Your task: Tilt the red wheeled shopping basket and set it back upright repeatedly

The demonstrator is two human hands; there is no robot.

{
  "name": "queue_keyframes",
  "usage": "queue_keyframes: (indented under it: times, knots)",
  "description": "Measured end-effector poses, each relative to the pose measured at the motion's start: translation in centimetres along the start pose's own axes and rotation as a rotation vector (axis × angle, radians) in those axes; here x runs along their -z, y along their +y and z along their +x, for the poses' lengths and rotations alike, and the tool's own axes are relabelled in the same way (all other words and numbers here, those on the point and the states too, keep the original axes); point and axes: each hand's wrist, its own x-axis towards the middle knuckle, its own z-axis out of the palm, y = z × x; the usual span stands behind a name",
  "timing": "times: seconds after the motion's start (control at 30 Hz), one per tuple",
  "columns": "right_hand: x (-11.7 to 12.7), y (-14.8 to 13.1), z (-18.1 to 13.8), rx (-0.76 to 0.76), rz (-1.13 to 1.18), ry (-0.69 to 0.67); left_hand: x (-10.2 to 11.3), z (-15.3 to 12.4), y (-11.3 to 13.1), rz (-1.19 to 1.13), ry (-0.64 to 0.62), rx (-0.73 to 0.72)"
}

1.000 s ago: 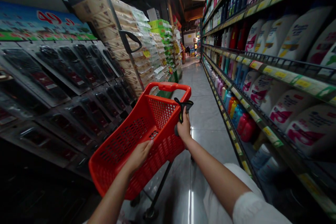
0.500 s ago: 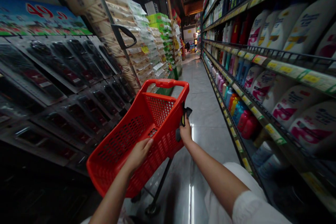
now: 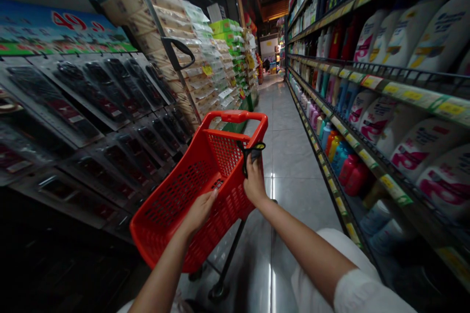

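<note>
Left hand (image 3: 201,212) touches the slotted red basket (image 3: 174,195); right hand (image 3: 254,185) holds black-handled tool (image 3: 245,161).

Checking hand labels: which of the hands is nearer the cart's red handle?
Right. The right hand, holding a black object, is just short of the red handle; the left hand is farther back, at the basket rim.

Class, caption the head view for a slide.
In a shop aisle, the left hand rests on a red cart's rim; the right hand holds a dark, looped item.
</note>
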Motion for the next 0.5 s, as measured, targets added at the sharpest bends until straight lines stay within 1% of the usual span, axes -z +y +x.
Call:
queue_keyframes:
  times: [0.07, 0.13, 0.23, 0.3, 0.37, 0.43, 0.5]
  knots:
    - [-0.3, -0.9, -1.8, 0.036, -0.054, -0.088, 0.0, 0.0, -0.1, -0.006, 0.008, 0.004]
    - [-0.2, -1.5, -2.3, 0.027, -0.094, -0.128, -0.1, 0.0, -0.1, -0.016, 0.003, 0.003]
    - [0.8, -1.5, -0.5, -0.060, -0.088, -0.104, -0.1, -0.1, 0.0, -0.034, -0.013, -0.003]
    - [1.3, -1.4, 0.9, -0.110, -0.016, -0.091, -0.1, -0.1, 0.1, -0.050, -0.018, -0.008]
    - [1.2, -1.7, 1.0, -0.132, 0.068, -0.100, -0.2, 0.0, 0.1, -0.068, -0.020, -0.007]
    - [0.5, -2.3, -0.4, -0.135, 0.112, -0.125, -0.2, 0.2, 0.0, -0.081, -0.023, 0.003]
    - [-0.2, -3.2, -2.7, -0.108, 0.114, -0.168, -0.2, 0.4, -0.2, -0.083, -0.010, 0.012]
